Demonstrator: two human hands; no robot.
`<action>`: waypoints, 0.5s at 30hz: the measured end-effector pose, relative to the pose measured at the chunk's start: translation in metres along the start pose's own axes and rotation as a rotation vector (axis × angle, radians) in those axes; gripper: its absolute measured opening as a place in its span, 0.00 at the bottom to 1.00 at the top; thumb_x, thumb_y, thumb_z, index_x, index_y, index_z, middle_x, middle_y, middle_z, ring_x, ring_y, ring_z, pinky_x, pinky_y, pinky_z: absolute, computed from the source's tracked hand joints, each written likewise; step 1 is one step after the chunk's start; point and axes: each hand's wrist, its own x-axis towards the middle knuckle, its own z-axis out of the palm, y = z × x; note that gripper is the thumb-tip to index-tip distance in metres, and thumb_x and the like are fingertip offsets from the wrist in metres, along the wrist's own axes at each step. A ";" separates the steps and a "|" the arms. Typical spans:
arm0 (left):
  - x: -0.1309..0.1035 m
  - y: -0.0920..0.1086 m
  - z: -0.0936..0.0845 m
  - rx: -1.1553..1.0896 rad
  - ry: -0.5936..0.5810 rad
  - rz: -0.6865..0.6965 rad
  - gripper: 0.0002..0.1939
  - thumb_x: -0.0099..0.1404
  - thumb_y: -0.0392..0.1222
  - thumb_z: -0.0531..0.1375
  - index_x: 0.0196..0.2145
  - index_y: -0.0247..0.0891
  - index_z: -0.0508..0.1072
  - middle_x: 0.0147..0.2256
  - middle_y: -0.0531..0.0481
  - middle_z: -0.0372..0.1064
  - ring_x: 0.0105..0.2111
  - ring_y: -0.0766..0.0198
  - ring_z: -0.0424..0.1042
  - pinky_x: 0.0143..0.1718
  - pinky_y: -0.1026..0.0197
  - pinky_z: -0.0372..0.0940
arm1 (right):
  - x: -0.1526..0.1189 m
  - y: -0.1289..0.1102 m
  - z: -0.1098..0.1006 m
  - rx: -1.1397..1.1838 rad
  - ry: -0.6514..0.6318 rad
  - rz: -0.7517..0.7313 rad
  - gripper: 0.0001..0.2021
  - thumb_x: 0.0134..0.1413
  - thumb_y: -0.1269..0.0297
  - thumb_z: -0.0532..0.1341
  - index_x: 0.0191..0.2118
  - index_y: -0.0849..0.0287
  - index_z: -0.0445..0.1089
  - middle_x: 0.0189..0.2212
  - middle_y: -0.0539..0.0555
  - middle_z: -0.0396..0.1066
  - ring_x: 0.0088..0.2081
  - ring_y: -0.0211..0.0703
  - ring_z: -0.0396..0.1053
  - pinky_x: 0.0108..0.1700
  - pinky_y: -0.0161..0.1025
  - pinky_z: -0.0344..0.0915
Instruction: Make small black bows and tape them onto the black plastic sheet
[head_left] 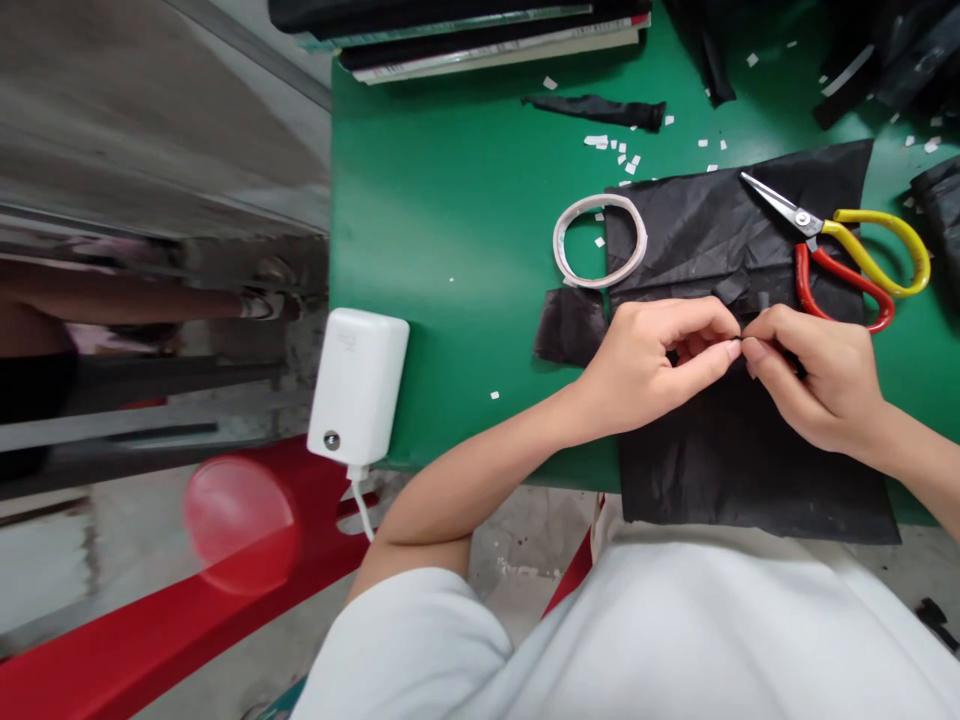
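My left hand [660, 350] and my right hand [817, 375] meet fingertip to fingertip, each closed in a pinch. A small piece of black fabric shows as a dark sliver between them; most of it is hidden by the fingers. Beneath both hands a creased black fabric sheet [750, 460] hangs over the table's near edge. Scissors [806, 222] with one yellow and one red handle lie on the sheet just beyond my right hand, blades slightly apart. Past my left hand, a thin roll of whitish tape [561, 245] rests partly on the sheet, near a small black fabric piece [566, 328].
White paper bits [632, 163] are scattered on the green table [450, 200]. A folded black strip [600, 108] and stacked books [495, 50] lie farther back. More black material [911, 70] is at far right. A white power bank [360, 385] with a cable sits at the left edge.
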 end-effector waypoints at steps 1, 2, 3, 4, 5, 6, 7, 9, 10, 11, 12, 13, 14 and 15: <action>0.000 0.000 0.001 -0.017 -0.012 0.003 0.13 0.66 0.47 0.60 0.31 0.34 0.71 0.25 0.53 0.67 0.23 0.73 0.65 0.25 0.70 0.62 | 0.000 -0.001 0.000 -0.015 0.004 -0.006 0.08 0.58 0.73 0.55 0.28 0.55 0.61 0.18 0.45 0.63 0.17 0.31 0.59 0.19 0.31 0.54; 0.000 0.000 0.001 -0.035 -0.025 0.005 0.13 0.66 0.47 0.59 0.31 0.34 0.70 0.25 0.54 0.66 0.23 0.74 0.65 0.25 0.70 0.62 | 0.001 -0.001 -0.001 -0.032 0.010 -0.010 0.08 0.57 0.73 0.55 0.28 0.55 0.61 0.17 0.44 0.62 0.16 0.31 0.57 0.18 0.32 0.52; -0.001 0.000 0.002 -0.055 -0.042 0.002 0.12 0.67 0.47 0.58 0.32 0.34 0.69 0.25 0.54 0.66 0.22 0.74 0.65 0.25 0.70 0.63 | 0.001 -0.002 -0.001 -0.049 0.016 -0.012 0.08 0.56 0.74 0.55 0.27 0.55 0.61 0.16 0.44 0.61 0.15 0.30 0.56 0.17 0.32 0.51; -0.001 0.000 0.002 -0.073 -0.055 -0.003 0.12 0.68 0.47 0.58 0.32 0.34 0.69 0.25 0.55 0.65 0.22 0.74 0.66 0.25 0.70 0.63 | 0.001 -0.002 -0.001 -0.064 0.023 -0.010 0.08 0.55 0.74 0.55 0.27 0.55 0.60 0.16 0.43 0.60 0.15 0.30 0.55 0.17 0.32 0.50; -0.001 0.000 0.003 -0.087 -0.066 -0.012 0.12 0.68 0.47 0.57 0.33 0.34 0.68 0.26 0.55 0.65 0.22 0.74 0.66 0.25 0.71 0.63 | 0.001 -0.002 0.000 -0.077 0.032 -0.008 0.09 0.54 0.74 0.55 0.26 0.55 0.60 0.15 0.43 0.60 0.15 0.30 0.54 0.17 0.32 0.50; -0.001 0.000 0.003 -0.096 -0.073 -0.025 0.12 0.68 0.47 0.57 0.33 0.35 0.68 0.26 0.55 0.66 0.22 0.74 0.67 0.25 0.71 0.63 | 0.001 -0.003 0.000 -0.087 0.043 -0.005 0.09 0.53 0.74 0.55 0.26 0.55 0.59 0.15 0.43 0.60 0.14 0.30 0.54 0.17 0.32 0.50; -0.001 0.001 0.003 -0.105 -0.080 -0.039 0.12 0.68 0.47 0.58 0.33 0.35 0.68 0.26 0.54 0.66 0.22 0.74 0.68 0.25 0.71 0.64 | 0.001 -0.003 0.001 -0.097 0.054 0.000 0.09 0.53 0.74 0.55 0.25 0.55 0.59 0.15 0.43 0.59 0.14 0.30 0.54 0.16 0.32 0.49; -0.002 0.001 0.003 -0.129 -0.089 -0.065 0.12 0.67 0.47 0.58 0.33 0.35 0.68 0.26 0.55 0.67 0.22 0.74 0.69 0.25 0.71 0.64 | 0.001 -0.003 0.001 -0.107 0.079 0.007 0.09 0.52 0.74 0.56 0.24 0.55 0.59 0.14 0.43 0.59 0.14 0.30 0.53 0.16 0.32 0.49; -0.002 0.001 0.004 -0.145 -0.088 -0.078 0.12 0.67 0.48 0.58 0.33 0.35 0.67 0.26 0.55 0.67 0.21 0.74 0.69 0.24 0.71 0.64 | 0.001 -0.002 0.001 -0.112 0.088 0.012 0.10 0.52 0.74 0.56 0.23 0.55 0.59 0.13 0.43 0.58 0.14 0.30 0.53 0.16 0.32 0.49; -0.002 0.001 0.004 -0.165 -0.086 -0.091 0.13 0.67 0.48 0.59 0.33 0.35 0.67 0.26 0.56 0.66 0.21 0.74 0.69 0.24 0.71 0.63 | 0.002 -0.002 0.001 -0.114 0.092 0.017 0.10 0.52 0.73 0.56 0.23 0.55 0.59 0.13 0.43 0.59 0.14 0.30 0.53 0.16 0.32 0.49; -0.002 0.001 0.004 -0.190 -0.083 -0.104 0.13 0.66 0.49 0.59 0.33 0.35 0.67 0.25 0.56 0.66 0.21 0.74 0.69 0.23 0.71 0.63 | 0.002 -0.003 0.000 -0.114 0.092 0.021 0.10 0.53 0.72 0.57 0.23 0.55 0.60 0.13 0.43 0.59 0.13 0.30 0.53 0.16 0.33 0.49; -0.002 0.001 0.004 -0.215 -0.079 -0.118 0.14 0.65 0.50 0.60 0.33 0.35 0.67 0.24 0.57 0.65 0.20 0.74 0.69 0.23 0.71 0.63 | 0.002 -0.003 0.000 -0.108 0.088 0.023 0.10 0.55 0.71 0.57 0.24 0.55 0.60 0.14 0.43 0.60 0.14 0.30 0.54 0.16 0.33 0.50; -0.002 0.001 0.004 -0.240 -0.074 -0.130 0.14 0.65 0.50 0.61 0.33 0.35 0.67 0.24 0.57 0.65 0.20 0.74 0.68 0.23 0.71 0.62 | 0.002 -0.003 0.000 -0.098 0.083 0.021 0.10 0.57 0.71 0.56 0.25 0.55 0.61 0.14 0.43 0.61 0.14 0.30 0.54 0.17 0.33 0.50; -0.002 0.001 0.004 -0.262 -0.069 -0.141 0.15 0.64 0.51 0.61 0.33 0.35 0.66 0.23 0.58 0.65 0.19 0.74 0.68 0.22 0.70 0.62 | 0.002 -0.003 -0.001 -0.083 0.080 0.019 0.10 0.58 0.70 0.56 0.26 0.55 0.62 0.15 0.44 0.62 0.15 0.30 0.55 0.18 0.33 0.51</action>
